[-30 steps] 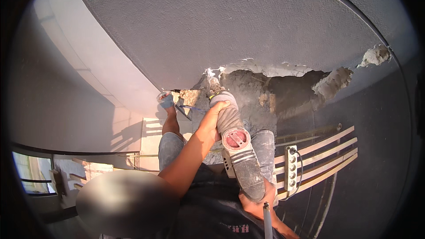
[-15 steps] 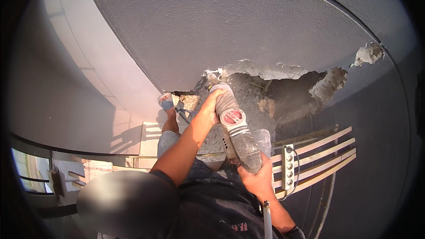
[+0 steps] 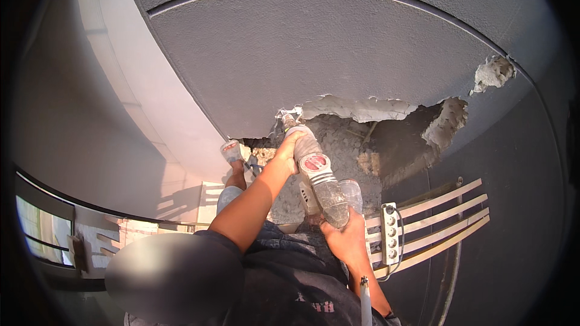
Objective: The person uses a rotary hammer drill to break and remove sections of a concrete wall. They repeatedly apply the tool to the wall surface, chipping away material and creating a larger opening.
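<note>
A dusty rotary hammer [image 3: 318, 166] with a round red-and-white plate on its side lies between my hands, its front end pointing up at the broken edge of the grey wall [image 3: 272, 54]. My left hand [image 3: 291, 152] is wrapped round the tool's front, close behind the bit. At the rear end my right hand [image 3: 345, 236] grips the body, its fingers partly hidden beneath. White crumbled plaster [image 3: 292, 112] shows where the bit meets the wall's lower edge; the bit's very tip cannot be made out.
Right of the tool, the wall has a jagged opening [image 3: 356, 110] with rough masonry inside. A white power strip [image 3: 391, 235] lies on wooden slats [image 3: 423, 229] at the right. My sandalled foot [image 3: 231, 151] stands at the left. A pale wall [image 3: 175, 93] rises beyond it.
The whole view has shifted, so the wall and tool front sit slightly lower in the picture. Both hands keep their hold, and the bit stays at the same broken edge.
</note>
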The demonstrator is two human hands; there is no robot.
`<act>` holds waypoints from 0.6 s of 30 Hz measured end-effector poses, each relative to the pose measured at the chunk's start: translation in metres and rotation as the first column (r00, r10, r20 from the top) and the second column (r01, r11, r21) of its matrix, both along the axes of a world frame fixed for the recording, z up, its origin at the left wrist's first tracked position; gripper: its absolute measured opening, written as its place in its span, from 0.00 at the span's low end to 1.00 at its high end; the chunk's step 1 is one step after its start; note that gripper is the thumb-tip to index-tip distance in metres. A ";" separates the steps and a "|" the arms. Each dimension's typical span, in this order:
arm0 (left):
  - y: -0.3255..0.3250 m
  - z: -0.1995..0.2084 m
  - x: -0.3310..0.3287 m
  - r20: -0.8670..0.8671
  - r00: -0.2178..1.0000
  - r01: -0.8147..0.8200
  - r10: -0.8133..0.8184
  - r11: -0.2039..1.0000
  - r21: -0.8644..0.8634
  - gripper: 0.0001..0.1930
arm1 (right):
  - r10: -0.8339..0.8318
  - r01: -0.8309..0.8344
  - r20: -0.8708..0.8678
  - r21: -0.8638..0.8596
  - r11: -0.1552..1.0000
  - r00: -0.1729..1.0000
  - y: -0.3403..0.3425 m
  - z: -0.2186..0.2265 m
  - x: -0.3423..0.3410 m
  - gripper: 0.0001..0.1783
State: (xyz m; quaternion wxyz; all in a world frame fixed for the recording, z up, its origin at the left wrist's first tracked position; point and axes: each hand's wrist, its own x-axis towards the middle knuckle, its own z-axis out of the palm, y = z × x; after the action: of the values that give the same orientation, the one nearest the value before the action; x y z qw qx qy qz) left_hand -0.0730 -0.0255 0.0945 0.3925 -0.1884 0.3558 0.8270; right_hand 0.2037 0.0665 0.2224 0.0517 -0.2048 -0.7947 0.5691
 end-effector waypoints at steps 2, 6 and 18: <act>0.001 0.006 0.004 -0.002 1.000 0.019 -0.019 0.999 0.026 0.17 | 0.016 -0.016 0.036 0.006 1.000 0.999 0.003 0.016 0.003 0.23; -0.002 0.029 0.011 0.035 0.999 -0.013 0.013 1.000 0.015 0.19 | 0.071 -0.071 -0.002 0.053 0.996 0.997 0.003 0.020 0.000 0.23; -0.013 0.035 0.006 0.007 1.000 0.000 0.000 1.000 0.023 0.22 | 0.068 -0.069 0.007 0.090 0.994 0.998 -0.016 0.022 -0.005 0.21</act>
State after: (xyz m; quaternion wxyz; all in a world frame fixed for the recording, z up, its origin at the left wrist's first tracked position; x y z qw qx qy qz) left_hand -0.0674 -0.0380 0.1297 0.3959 -0.1866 0.3450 0.8303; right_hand 0.1984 0.0502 0.2442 0.0396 -0.1762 -0.8262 0.5336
